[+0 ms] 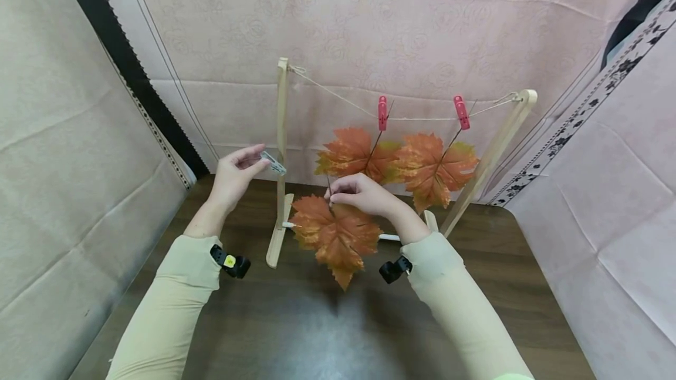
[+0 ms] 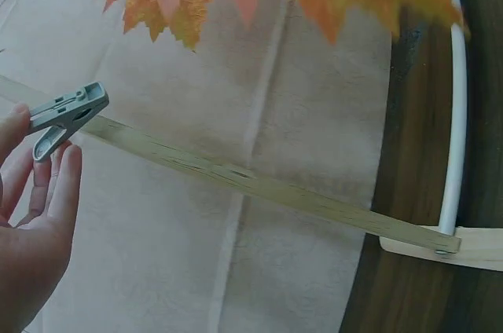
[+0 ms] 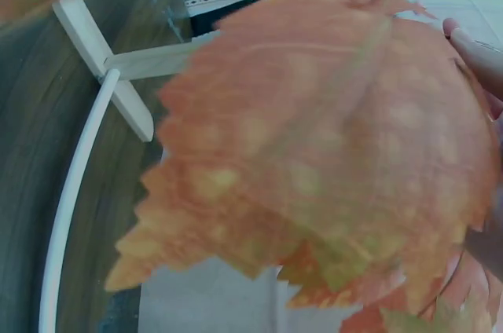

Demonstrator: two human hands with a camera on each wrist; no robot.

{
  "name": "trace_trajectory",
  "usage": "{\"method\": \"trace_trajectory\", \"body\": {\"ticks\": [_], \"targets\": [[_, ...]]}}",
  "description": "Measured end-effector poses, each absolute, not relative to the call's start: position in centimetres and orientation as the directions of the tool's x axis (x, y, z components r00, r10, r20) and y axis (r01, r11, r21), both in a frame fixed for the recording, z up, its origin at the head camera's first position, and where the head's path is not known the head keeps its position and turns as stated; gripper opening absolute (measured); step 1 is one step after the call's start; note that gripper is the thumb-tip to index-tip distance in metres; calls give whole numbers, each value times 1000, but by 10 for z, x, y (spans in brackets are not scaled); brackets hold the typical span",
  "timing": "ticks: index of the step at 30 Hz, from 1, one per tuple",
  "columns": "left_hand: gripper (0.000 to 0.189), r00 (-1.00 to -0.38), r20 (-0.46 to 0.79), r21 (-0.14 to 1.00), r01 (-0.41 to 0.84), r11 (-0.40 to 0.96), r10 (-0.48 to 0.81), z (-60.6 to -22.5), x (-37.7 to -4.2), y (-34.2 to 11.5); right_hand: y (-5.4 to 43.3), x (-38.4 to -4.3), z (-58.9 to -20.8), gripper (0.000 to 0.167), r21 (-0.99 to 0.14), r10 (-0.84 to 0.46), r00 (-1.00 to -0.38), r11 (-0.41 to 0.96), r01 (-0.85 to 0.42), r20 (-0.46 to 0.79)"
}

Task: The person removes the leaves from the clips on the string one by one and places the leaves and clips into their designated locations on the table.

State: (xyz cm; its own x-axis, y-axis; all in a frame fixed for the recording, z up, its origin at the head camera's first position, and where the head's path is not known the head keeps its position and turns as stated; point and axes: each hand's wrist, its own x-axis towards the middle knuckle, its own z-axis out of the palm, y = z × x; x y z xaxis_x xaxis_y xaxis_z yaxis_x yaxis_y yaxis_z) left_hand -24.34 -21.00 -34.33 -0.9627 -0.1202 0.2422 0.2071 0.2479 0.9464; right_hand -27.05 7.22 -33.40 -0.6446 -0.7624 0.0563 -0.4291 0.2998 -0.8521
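My left hand [image 1: 232, 176] pinches a grey-blue clothespin [image 1: 273, 163] between thumb and fingers, beside the left wooden post [image 1: 282, 110]. In the left wrist view the clothespin [image 2: 75, 117] points up and to the right. An orange artificial leaf [image 1: 338, 239] hangs tip down from my right hand [image 1: 364, 193], whose thumb and fingertips pinch its thin stem. This leaf [image 3: 314, 129] fills much of the right wrist view, blurred, and covers most of the right hand there. Behind it, two similar leaves [image 1: 351, 154] [image 1: 435, 170] hang by their stems from red clothespins [image 1: 382, 113] [image 1: 462, 112].
A thin string [image 1: 338, 95] runs between the left post and the leaning right post [image 1: 491, 157]. A white rod [image 1: 389, 237] joins the stand's feet low down. The stand is on a dark wooden table [image 1: 317, 333], with pale cloth [image 1: 222, 22] around it.
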Motion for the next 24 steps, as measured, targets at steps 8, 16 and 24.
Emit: {"method": "trace_trajectory", "body": {"ticks": [8, 16, 24], "targets": [[47, -982, 185, 954, 170, 248, -36, -359, -246, -212, 104, -271, -342, 16, -864, -725, -688, 330, -381, 27], [45, -990, 135, 949, 121, 291, -27, -373, -241, -215, 146, -268, -353, 17, -836, -671, -741, 395, -381, 21], [51, -996, 93, 961, 94, 260, 17, -387, -236, -223, 193, -259, -372, 20, -843, -618, -785, 445, -303, -45]]}}
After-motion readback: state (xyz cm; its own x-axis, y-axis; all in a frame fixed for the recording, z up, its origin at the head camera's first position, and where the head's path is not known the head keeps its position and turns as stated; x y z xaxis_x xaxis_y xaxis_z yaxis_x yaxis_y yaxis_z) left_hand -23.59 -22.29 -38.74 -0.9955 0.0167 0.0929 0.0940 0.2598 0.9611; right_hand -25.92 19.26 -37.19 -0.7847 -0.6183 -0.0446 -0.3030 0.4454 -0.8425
